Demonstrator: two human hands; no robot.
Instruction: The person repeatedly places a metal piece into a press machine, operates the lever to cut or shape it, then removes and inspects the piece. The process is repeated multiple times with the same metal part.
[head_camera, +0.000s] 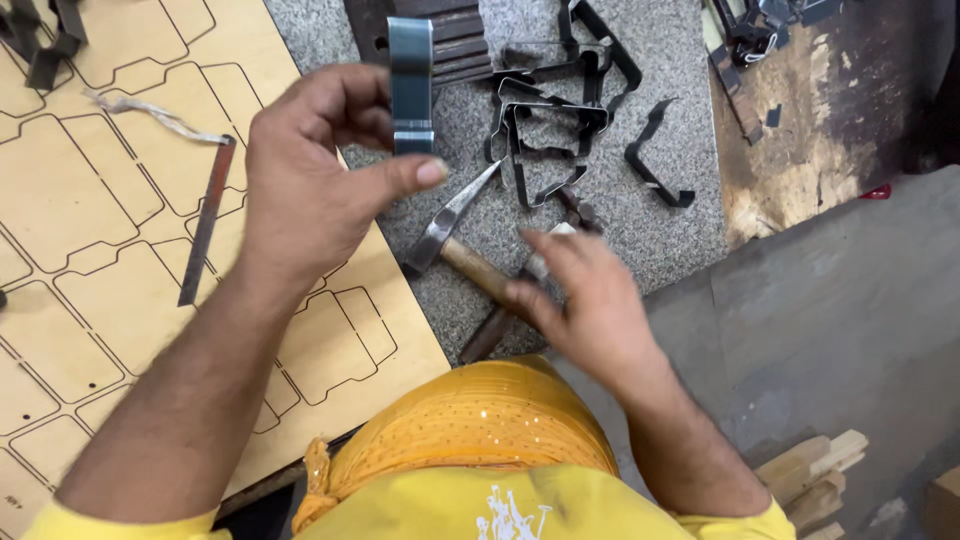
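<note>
Plywood die board (120, 250) lies left of the hammer (450, 240). Left hand (310, 190) pinches a bent steel strip (411, 85) above it, lifted clear for a look. Right hand (585, 295), blurred, fingers loosely spread, hovers over the hammer's handle; bent strips (550, 120) beyond.

A bent steel strip (411, 85) is held above the left hand (310, 180). Left of that hand, a plywood die board (100, 250) is laid, with a flat blade (207, 222) on it. Under the right hand (585, 300) a hammer (462, 250) is found; beyond it, bent strips (550, 120) are piled.
</note>
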